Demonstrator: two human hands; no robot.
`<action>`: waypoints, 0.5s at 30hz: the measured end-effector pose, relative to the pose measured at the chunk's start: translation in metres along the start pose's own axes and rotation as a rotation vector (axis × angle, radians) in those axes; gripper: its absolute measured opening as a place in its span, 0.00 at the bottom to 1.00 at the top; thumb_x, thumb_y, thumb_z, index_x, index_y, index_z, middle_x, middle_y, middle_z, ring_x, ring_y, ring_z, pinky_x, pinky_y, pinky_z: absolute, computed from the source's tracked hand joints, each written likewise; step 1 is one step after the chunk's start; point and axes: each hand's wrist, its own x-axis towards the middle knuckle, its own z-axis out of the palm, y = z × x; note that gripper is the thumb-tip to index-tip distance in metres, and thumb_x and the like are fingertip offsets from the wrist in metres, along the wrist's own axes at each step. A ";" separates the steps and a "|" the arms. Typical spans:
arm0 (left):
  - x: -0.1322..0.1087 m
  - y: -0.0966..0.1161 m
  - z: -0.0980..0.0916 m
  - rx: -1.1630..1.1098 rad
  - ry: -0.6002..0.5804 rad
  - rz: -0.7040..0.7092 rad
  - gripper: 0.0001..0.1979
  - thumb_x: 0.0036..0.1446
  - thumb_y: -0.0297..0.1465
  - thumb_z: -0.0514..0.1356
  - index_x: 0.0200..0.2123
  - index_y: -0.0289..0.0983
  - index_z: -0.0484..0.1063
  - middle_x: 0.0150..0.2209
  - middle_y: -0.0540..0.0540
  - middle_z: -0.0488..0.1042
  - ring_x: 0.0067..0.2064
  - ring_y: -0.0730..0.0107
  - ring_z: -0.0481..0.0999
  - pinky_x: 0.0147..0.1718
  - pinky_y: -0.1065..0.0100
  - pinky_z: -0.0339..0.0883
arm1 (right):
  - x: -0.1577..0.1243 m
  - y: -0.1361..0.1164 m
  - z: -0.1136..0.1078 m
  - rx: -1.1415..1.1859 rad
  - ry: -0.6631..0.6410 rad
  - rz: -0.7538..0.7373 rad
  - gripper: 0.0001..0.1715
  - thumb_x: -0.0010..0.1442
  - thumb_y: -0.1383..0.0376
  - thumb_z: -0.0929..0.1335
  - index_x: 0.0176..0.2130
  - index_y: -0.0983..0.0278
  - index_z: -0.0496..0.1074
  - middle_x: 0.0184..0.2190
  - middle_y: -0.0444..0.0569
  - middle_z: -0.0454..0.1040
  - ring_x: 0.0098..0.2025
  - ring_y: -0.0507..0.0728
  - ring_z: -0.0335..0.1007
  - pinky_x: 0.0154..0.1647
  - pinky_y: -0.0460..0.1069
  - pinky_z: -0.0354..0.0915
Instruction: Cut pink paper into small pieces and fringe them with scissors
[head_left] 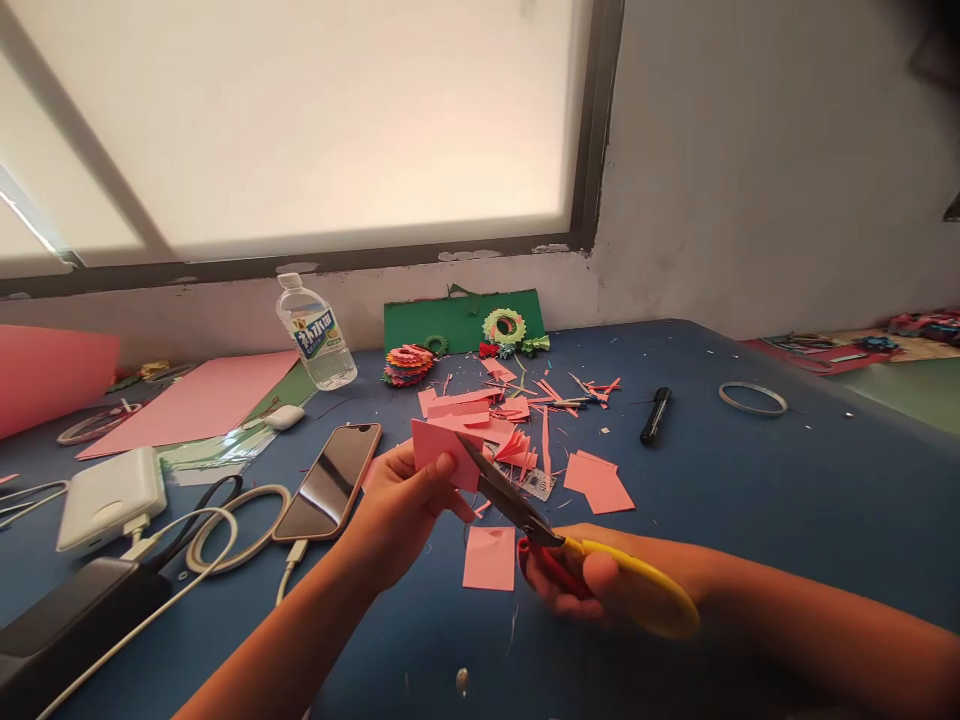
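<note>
My left hand pinches a small pink paper square between thumb and fingers, above the middle of the table. Wrapped round the red and yellow handles of a pair of scissors is my right hand. The dark blades point up and left, and their tips meet the right part of the held paper. Whether they have cut into it I cannot tell. Below lies a single pink square on the blue table. More pink squares overlap just right of the blades.
Pink scraps spread behind my hands. A phone, a white power bank and cables lie left. Farther back stand a water bottle and a green card with folded paper rings. A black marker lies right.
</note>
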 end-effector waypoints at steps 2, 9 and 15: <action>0.001 0.002 -0.001 0.053 0.048 0.010 0.11 0.39 0.36 0.67 0.26 0.35 0.77 0.23 0.49 0.75 0.22 0.76 0.71 0.17 0.77 0.67 | -0.001 0.002 0.001 0.081 -0.018 -0.019 0.40 0.32 0.36 0.66 0.31 0.66 0.58 0.25 0.40 0.53 0.22 0.45 0.44 0.21 0.43 0.44; 0.003 0.009 -0.006 0.068 0.135 -0.033 0.13 0.34 0.36 0.69 0.22 0.34 0.74 0.19 0.50 0.71 0.17 0.80 0.66 0.10 0.82 0.56 | -0.010 0.006 0.001 0.076 -0.045 -0.140 0.40 0.39 0.36 0.63 0.35 0.66 0.58 0.29 0.44 0.52 0.27 0.47 0.45 0.27 0.44 0.46; 0.000 0.005 -0.003 0.082 0.084 -0.103 0.10 0.40 0.34 0.67 0.20 0.33 0.71 0.16 0.54 0.64 0.15 0.85 0.59 0.10 0.83 0.50 | -0.003 0.017 -0.005 0.098 -0.074 -0.140 0.36 0.42 0.36 0.62 0.31 0.65 0.56 0.25 0.41 0.52 0.22 0.46 0.43 0.22 0.44 0.43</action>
